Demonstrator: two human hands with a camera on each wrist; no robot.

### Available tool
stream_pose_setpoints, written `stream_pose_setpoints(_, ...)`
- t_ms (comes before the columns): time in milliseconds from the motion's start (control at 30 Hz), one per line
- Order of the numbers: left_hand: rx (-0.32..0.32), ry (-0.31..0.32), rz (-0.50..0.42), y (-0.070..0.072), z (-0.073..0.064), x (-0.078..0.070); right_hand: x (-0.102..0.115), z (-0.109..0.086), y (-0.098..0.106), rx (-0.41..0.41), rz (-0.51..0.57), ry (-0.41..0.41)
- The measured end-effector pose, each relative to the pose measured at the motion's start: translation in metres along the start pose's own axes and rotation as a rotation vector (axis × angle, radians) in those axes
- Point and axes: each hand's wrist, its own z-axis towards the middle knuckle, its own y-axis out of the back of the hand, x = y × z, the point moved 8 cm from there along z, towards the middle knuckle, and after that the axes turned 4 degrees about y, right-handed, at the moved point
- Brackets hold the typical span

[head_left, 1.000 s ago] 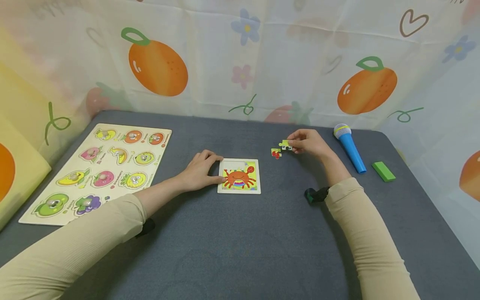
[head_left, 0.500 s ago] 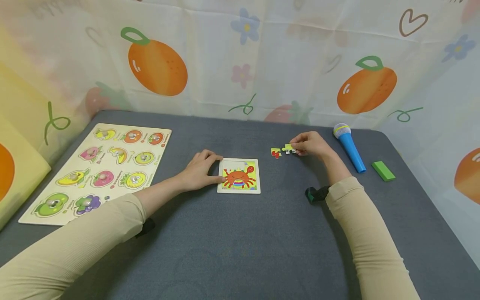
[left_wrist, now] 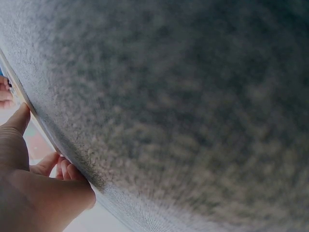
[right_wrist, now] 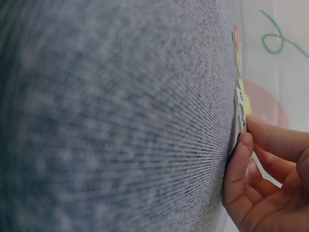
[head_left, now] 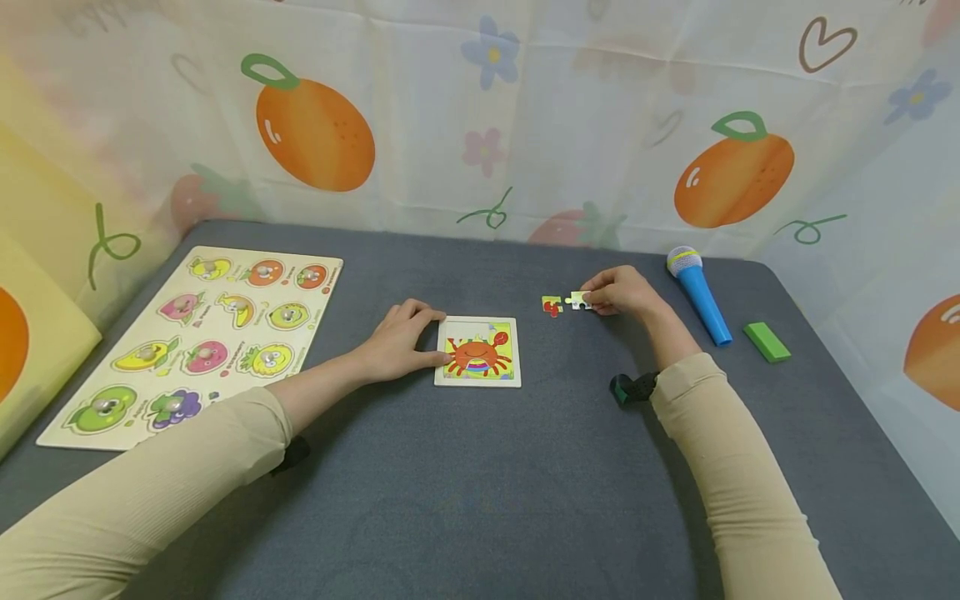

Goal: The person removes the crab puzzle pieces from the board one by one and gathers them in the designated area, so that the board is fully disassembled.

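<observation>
A square crab jigsaw puzzle (head_left: pixel 477 353) in a pale frame lies mid-table. My left hand (head_left: pixel 401 342) holds its left side, thumb over the frame and index finger at the upper left corner. In the left wrist view, the bent fingers (left_wrist: pixel 67 170) meet the frame's edge. My right hand (head_left: pixel 621 292) pinches the right end of a yellow and white puzzle piece (head_left: pixel 579 301), low over the table. Just left of it lies a red and yellow puzzle piece (head_left: pixel 552 306). In the right wrist view, thumb and finger meet at the pinched piece (right_wrist: pixel 241 104).
At the left lies a large fruit knob puzzle board (head_left: pixel 217 342), beneath the left forearm's reach. A blue toy microphone (head_left: pixel 703 296) and a green block (head_left: pixel 767 342) lie to the right. Behind the dark table (head_left: pixel 480 483) hangs a fruit-print cloth (head_left: pixel 435 117).
My right hand has lowered slightly and moved a little right with the yellow and white piece, away from the red and yellow one. The left hand stays at the crab puzzle.
</observation>
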Motion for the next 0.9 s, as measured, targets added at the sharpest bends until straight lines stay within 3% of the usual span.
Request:
stream_pose_setpoints(533, 0.004, 0.002, 0.002, -0.0015, 0.0017, 0.0019, 0.0037, -0.0028, 0.0003, -0.035, -0.128, 0.016)
stream_pose_setpoints(900, 0.005, 0.005, 0.001, -0.0006, 0.0006, 0.0005, 0.0049, -0.0015, 0.0013, -0.065, -0.152, 0.021)
